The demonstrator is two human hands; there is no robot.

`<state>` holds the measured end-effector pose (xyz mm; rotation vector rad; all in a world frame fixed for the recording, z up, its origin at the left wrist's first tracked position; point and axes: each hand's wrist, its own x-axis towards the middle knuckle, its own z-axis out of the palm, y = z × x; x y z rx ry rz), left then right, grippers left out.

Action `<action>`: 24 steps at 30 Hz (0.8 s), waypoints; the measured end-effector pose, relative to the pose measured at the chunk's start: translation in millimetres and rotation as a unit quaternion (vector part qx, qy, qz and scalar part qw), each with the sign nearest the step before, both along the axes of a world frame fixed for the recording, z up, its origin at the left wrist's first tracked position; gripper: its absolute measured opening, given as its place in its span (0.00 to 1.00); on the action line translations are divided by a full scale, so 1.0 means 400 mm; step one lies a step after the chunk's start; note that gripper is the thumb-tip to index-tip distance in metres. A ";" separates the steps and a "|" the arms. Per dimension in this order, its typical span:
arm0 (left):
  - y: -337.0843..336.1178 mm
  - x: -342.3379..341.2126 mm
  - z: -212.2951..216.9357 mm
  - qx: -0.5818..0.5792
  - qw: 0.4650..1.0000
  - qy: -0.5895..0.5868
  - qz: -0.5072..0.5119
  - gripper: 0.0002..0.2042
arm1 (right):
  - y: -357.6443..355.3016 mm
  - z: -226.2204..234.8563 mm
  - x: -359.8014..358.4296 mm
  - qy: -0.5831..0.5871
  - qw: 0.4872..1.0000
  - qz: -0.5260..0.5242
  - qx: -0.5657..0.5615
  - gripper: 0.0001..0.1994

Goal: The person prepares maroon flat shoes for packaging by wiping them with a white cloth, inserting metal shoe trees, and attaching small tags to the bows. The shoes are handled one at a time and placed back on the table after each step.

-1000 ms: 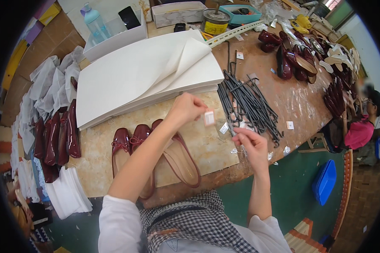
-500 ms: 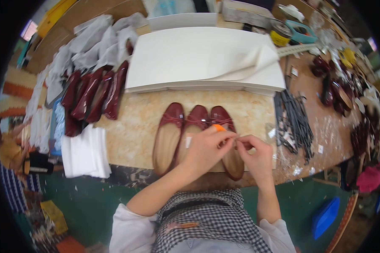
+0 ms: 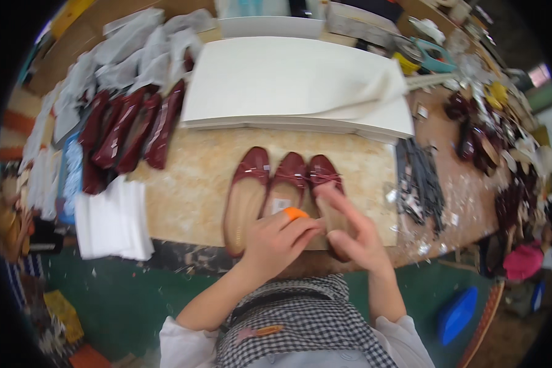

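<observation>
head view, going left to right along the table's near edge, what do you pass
Stack of white folded sheets → three dark red flat shoes side by side with the left hand and right hand over them → bundle of thin black sticks → scattered dark red shoes at the far right.

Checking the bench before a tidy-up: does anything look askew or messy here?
Yes. The top sheet of the white paper stack is curled up at its right corner, and pale scraps litter the table's right side.
</observation>
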<state>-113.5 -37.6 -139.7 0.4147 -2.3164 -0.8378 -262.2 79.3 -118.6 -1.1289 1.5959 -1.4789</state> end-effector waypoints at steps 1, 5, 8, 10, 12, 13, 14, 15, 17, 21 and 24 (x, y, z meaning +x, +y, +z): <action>0.005 -0.015 0.010 0.022 0.999 0.021 -0.013 0.06 | 0.018 0.003 -0.014 -0.005 0.997 0.069 0.022 0.23; -0.008 -0.026 0.037 0.106 0.994 0.028 -0.014 0.07 | 0.067 0.018 -0.046 -0.035 0.981 0.033 0.189 0.12; -0.074 -0.017 0.030 0.149 0.988 -0.018 0.044 0.08 | 0.105 0.013 -0.113 0.067 0.972 -0.101 0.201 0.06; -0.134 -0.010 0.016 0.135 0.981 -0.032 0.139 0.12 | 0.131 -0.057 -0.201 0.228 0.922 -0.191 0.247 0.07; -0.198 0.060 -0.004 0.058 0.959 -0.144 0.237 0.18 | 0.138 -0.162 -0.264 0.313 0.889 -0.216 0.256 0.08; -0.226 0.094 -0.031 0.022 0.937 -0.196 0.288 0.20 | 0.129 -0.192 -0.277 0.357 0.868 -0.225 0.261 0.09; -0.234 0.140 -0.071 0.123 0.936 -0.208 0.254 0.23 | 0.110 -0.196 -0.267 0.379 0.860 -0.227 0.257 0.10; -0.230 0.187 -0.122 0.224 0.927 -0.213 0.214 0.25 | 0.097 -0.187 -0.252 0.403 0.848 -0.233 0.253 0.12; -0.182 0.242 -0.160 0.380 0.884 -0.213 0.168 0.30 | 0.073 -0.171 -0.217 0.480 0.821 -0.234 0.203 0.15; -0.162 0.216 -0.102 0.296 0.916 -0.227 0.147 0.29 | 0.087 -0.157 -0.114 0.355 0.894 -0.203 0.186 0.21; -0.271 0.048 0.001 -0.005 0.973 -0.157 0.167 0.29 | 0.085 -0.162 -0.074 0.141 0.942 -0.168 0.255 0.22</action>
